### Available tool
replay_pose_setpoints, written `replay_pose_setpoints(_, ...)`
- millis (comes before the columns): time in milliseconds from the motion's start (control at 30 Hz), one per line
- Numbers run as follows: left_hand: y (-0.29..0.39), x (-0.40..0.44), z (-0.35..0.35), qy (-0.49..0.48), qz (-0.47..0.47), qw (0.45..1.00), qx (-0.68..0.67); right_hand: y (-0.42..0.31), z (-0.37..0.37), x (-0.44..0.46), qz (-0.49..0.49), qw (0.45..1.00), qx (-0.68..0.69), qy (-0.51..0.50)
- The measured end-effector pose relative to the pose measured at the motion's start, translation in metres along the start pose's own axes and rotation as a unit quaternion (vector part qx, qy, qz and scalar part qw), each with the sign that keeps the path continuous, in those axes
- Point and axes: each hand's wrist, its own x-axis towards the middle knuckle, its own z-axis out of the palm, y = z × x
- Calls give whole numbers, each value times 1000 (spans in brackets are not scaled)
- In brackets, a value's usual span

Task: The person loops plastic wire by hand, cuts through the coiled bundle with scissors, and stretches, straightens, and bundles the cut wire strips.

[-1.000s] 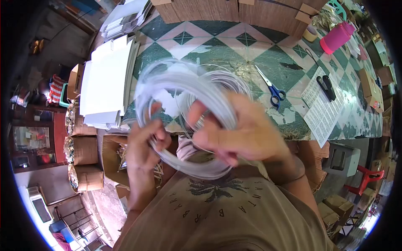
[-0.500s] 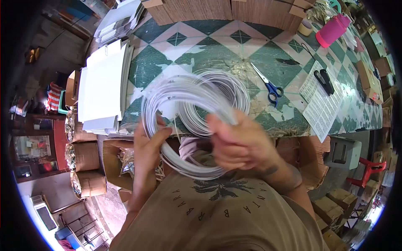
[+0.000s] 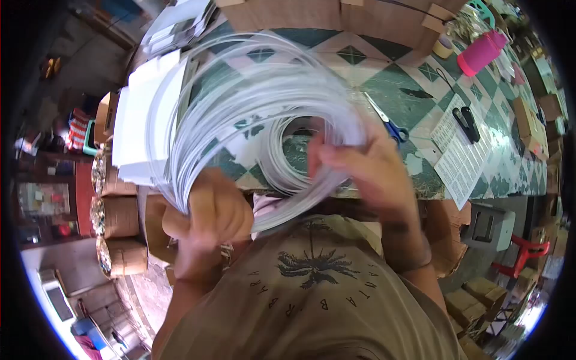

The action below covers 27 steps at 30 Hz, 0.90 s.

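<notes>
A loose coil of white wire, blurred by motion, is held up in front of my shirt. My left hand is closed around its lower left side. On the right side of the loops, my right hand grips the bundle, its fingers smeared by movement. Behind the held loops, a second coil of white wire lies on the tiled table, partly covered by the first. Whether the strands are plastic or coated metal I cannot tell.
Blue-handled scissors lie right of the coils. Farther right are printed sheets, a black stapler and a pink bottle. White card stacks stand at left, with cardboard boxes along the back.
The held coil has fanned out into wider, looser loops and risen higher. My left hand has moved lower and closed over the strands; my right hand has shifted up and right.
</notes>
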Motion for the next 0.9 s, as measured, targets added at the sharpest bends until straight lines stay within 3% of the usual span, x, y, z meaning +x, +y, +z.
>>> replay_pose_setpoints(33,-1,-17,1,172,16,969,179,15,-4,-5,96,989,110,-18)
replay_pose_setpoints(67,-5,-33,2,345,24,855,386,15,2,-10,143,968,205,-37)
replay_pose_setpoints(100,-9,-45,0,459,7,719,522,16,9,-13,186,935,298,-56)
replay_pose_setpoints(133,-16,-56,-1,526,-27,640,559,23,14,-15,212,913,336,-88)
replay_pose_setpoints(167,-26,-65,1,581,-75,618,524,30,18,-15,238,889,371,-124)
replay_pose_setpoints(200,-39,-73,6,624,-119,670,385,33,23,-14,232,893,369,-114)
replay_pose_setpoints(233,-47,-79,5,649,-128,733,159,36,29,-12,251,874,394,-134)
replay_pose_setpoints(267,-52,-81,2,640,-130,754,-76,36,31,-10,271,854,416,-156)
replay_pose_setpoints(367,-40,-79,0,625,-81,770,-101,20,26,-4,254,877,373,-165)
replay_pose_setpoints(400,-26,-77,-1,550,0,832,-78,8,22,-5,106,979,119,-129)
replay_pose_setpoints(433,-14,-71,1,466,82,879,-52,0,17,-5,-54,985,-144,-83)
replay_pose_setpoints(467,-3,-58,4,378,120,917,-46,-5,12,-3,-206,927,-312,1)
replay_pose_setpoints(533,7,-22,8,113,93,984,-100,-11,7,4,-347,813,-460,85)
replay_pose_setpoints(567,9,-2,8,-44,55,989,-127,-14,5,7,-363,812,-432,149)
replay_pose_setpoints(633,5,8,8,-162,14,980,-119,-7,2,3,-254,925,-247,138)
replay_pose_setpoints(700,1,-10,2,-109,25,992,-56,10,3,-7,-121,988,-78,64)
replay_pose_setpoints(733,0,-29,0,2,54,998,27,15,7,-7,-24,999,-33,-33)
replay_pose_setpoints(767,-4,-52,0,166,78,970,159,18,9,-6,74,989,13,-130)
replay_pose_setpoints(800,-10,-72,-1,334,66,890,302,22,12,-6,72,990,12,-124)
replay_pose_setpoints(833,-20,-89,-5,420,32,820,388,27,17,-6,126,978,95,-137)
replay_pose_setpoints(900,-42,-118,-6,483,-52,774,406,38,30,-6,236,921,261,-167)
